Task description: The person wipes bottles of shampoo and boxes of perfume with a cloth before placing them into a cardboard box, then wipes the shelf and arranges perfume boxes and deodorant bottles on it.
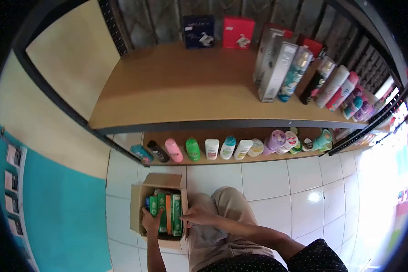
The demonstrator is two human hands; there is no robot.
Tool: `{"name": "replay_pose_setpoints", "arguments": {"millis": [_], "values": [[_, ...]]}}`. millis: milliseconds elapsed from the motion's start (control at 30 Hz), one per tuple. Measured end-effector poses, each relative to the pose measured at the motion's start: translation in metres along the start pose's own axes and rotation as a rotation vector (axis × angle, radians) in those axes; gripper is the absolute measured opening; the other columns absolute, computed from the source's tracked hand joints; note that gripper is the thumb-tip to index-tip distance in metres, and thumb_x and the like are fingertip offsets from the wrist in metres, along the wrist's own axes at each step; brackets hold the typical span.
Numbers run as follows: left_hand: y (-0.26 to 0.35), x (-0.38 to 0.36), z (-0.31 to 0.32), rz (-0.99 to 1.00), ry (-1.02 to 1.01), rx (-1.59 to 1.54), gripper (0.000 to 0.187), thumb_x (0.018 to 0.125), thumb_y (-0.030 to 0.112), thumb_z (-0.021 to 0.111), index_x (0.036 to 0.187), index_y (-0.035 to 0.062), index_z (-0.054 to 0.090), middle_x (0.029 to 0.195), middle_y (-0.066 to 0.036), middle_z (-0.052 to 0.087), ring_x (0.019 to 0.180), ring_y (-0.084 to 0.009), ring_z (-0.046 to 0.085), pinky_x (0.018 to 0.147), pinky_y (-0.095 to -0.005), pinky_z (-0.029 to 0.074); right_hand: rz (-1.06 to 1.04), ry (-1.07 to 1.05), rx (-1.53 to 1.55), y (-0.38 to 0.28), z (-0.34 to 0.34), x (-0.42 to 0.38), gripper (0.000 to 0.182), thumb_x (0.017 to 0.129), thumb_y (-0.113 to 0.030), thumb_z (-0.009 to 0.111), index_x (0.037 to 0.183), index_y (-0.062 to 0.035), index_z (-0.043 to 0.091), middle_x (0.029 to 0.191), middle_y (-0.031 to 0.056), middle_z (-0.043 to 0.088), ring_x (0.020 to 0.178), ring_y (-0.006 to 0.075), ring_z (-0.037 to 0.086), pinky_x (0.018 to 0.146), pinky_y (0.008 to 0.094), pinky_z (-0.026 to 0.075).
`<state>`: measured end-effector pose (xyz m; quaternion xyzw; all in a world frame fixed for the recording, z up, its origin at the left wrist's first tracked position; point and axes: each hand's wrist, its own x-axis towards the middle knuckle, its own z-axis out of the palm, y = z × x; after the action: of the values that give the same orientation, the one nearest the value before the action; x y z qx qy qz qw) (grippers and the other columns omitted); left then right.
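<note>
An open cardboard box stands on the tiled floor, holding several upright green packs and an orange one. My left hand reaches into its left side, thumb and fingers around a green pack. At the box's right edge is my right hand, its fingers bent at the rim beside the rightmost green pack; whether they grip anything is too small to tell.
A shelf unit rises ahead, with boxes and spray bottles on its upper board. Several bottles line the lower shelf. My knees are right of the box; a turquoise wall is at left.
</note>
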<state>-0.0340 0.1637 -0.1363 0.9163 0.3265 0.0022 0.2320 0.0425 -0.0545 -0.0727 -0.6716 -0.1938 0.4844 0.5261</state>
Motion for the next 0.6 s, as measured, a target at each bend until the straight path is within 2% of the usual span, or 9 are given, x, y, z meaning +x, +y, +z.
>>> {"name": "replay_pose_setpoints", "arguments": {"millis": [67,133,167,200,267,333,433,533,600], "values": [[-0.007,-0.003,0.007,0.021,0.043,0.152,0.067,0.068,0.048,0.061,0.105,-0.0035,0.039,0.094,-0.021,0.053,0.084,-0.0385,0.053,0.07,-0.0442,0.043,-0.123,0.219,0.019,-0.016,-0.029,-0.03,0.028,0.08,-0.027,0.052,0.077,-0.0002,0.06,0.069,0.0074,0.062,0.057,0.0129,0.058,0.052,0.025,0.046],[-0.035,0.003,0.03,0.002,0.042,0.297,0.066,0.073,0.048,0.055,0.11,-0.0037,0.037,0.093,-0.02,0.053,0.086,-0.0376,0.052,0.07,-0.0431,0.045,-0.053,0.554,-0.172,-0.063,-0.06,-0.075,0.026,0.077,-0.024,0.056,0.073,0.0012,0.06,0.073,0.0129,0.062,0.069,0.0191,0.061,0.063,0.0287,0.047],[-0.031,0.004,0.03,0.013,0.05,0.292,0.066,0.073,0.048,0.055,0.11,-0.0037,0.037,0.093,-0.02,0.053,0.086,-0.0376,0.052,0.07,-0.0431,0.045,-0.221,0.676,-0.139,-0.067,-0.076,-0.088,0.021,0.075,-0.02,0.058,0.076,0.0007,0.059,0.077,0.0134,0.061,0.073,0.0211,0.061,0.065,0.0291,0.046],[-0.022,-0.002,0.023,0.029,0.119,0.335,0.064,0.073,0.046,0.056,0.112,-0.0023,0.038,0.093,-0.019,0.053,0.085,-0.0373,0.052,0.07,-0.0426,0.045,-0.392,0.793,-0.105,-0.071,-0.09,-0.1,0.018,0.073,-0.016,0.059,0.079,0.0003,0.059,0.082,0.0139,0.061,0.077,0.023,0.06,0.068,0.0296,0.046],[0.008,-0.013,-0.006,0.054,0.199,0.372,0.063,0.073,0.044,0.057,0.113,-0.001,0.038,0.093,-0.018,0.054,0.085,-0.0369,0.053,0.071,-0.042,0.045,-0.309,1.14,-0.167,-0.105,-0.108,-0.13,0.02,0.07,-0.011,0.062,0.085,0.0009,0.057,0.087,0.0155,0.06,0.082,0.0265,0.058,0.07,0.0314,0.045],[0.074,-0.013,-0.064,0.027,0.019,0.329,0.05,0.074,0.032,0.059,0.108,-0.001,0.045,0.095,-0.017,0.055,0.087,-0.0345,0.053,0.071,-0.042,0.044,-0.502,1.462,-0.455,-0.124,-0.132,-0.147,0.027,0.07,-0.012,0.063,0.092,0.0008,0.055,0.087,0.0148,0.059,0.079,0.028,0.058,0.068,0.0333,0.045],[0.176,0.005,-0.122,0.571,0.293,-0.363,0.022,0.076,0.008,0.055,0.095,-0.0021,0.054,0.095,-0.016,0.057,0.09,-0.0293,0.055,0.075,-0.0376,0.043,-0.53,1.658,-0.621,-0.152,-0.165,-0.152,0.038,0.069,-0.014,0.065,0.102,-0.0001,0.049,0.089,0.0145,0.057,0.075,0.0295,0.057,0.067,0.0352,0.044],[0.305,0.025,-0.162,0.894,0.156,-0.847,0.035,0.076,0.008,0.056,0.109,0.0,0.049,0.108,-0.014,0.053,0.101,-0.0221,0.05,0.088,-0.0336,0.037,-0.613,1.801,-0.835,-0.161,-0.197,-0.136,0.047,0.07,-0.016,0.064,0.109,-0.0011,0.044,0.093,0.016,0.055,0.073,0.0311,0.056,0.066,0.038,0.044],[0.38,0.053,-0.166,1.074,-0.157,-0.895,0.056,0.074,0.011,0.058,0.124,0.0054,0.034,0.122,-0.013,0.042,0.117,-0.0211,0.036,0.097,-0.037,0.027,-0.62,1.801,-0.759,-0.167,-0.212,-0.128,0.051,0.07,-0.017,0.064,0.111,0.0009,0.041,0.095,0.0194,0.053,0.075,0.0325,0.056,0.064,0.0398,0.045]]}}
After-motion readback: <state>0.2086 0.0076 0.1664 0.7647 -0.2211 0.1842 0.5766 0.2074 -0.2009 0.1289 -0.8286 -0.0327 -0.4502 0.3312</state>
